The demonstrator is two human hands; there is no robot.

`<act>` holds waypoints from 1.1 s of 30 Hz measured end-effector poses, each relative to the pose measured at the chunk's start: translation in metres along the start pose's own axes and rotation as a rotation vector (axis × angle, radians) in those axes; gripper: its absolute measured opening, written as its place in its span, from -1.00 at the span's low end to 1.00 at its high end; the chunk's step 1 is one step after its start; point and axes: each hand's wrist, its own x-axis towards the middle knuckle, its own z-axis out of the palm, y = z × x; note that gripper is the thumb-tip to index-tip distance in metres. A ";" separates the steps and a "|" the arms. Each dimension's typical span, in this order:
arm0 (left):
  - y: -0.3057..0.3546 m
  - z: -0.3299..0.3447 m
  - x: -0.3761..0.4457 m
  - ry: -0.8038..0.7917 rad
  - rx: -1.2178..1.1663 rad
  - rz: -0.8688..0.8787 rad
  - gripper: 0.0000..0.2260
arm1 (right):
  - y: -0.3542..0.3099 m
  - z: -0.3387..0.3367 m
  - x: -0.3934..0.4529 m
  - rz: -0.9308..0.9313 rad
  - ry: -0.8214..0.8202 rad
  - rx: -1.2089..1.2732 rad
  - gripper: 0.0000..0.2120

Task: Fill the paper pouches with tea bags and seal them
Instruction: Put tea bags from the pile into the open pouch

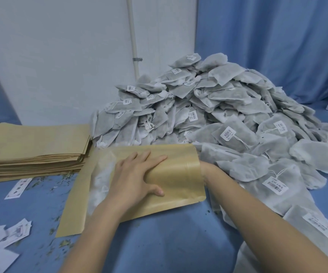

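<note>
Blue surface (169, 243): our left hand (137, 178) flat on the pouch (175, 174), right grip hidden inside, so tearing its mouth is the risk.

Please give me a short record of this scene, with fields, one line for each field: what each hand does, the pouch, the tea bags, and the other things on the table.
left hand: rests flat on the paper pouch, fingers straight
right hand: hidden inside the pouch mouth; only the forearm shows
pouch state: lying on its side, unsealed, white tea bags visible through its window
tea bags: big loose pile behind and right of the pouch
empty pouches: flat stack at the left
labels: scattered at the front left
table: blue cover
</note>
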 end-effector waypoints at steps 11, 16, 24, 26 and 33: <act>-0.005 -0.002 0.002 -0.073 -0.066 -0.002 -0.23 | -0.002 0.001 -0.012 -0.073 0.025 -0.311 -0.65; 0.007 -0.014 0.002 -0.001 -0.157 0.062 -0.26 | 0.010 -0.011 -0.017 -0.288 0.030 -0.284 -0.69; 0.003 -0.028 -0.003 0.122 -0.220 0.014 -0.32 | 0.013 -0.076 -0.054 -0.161 0.481 -1.110 -0.65; 0.005 -0.026 -0.003 0.122 -0.222 0.017 -0.30 | 0.021 -0.078 -0.056 0.079 0.381 -1.443 -0.51; 0.007 -0.011 0.003 0.053 -0.202 0.000 -0.27 | 0.026 -0.073 -0.049 -0.355 0.679 -1.187 -0.83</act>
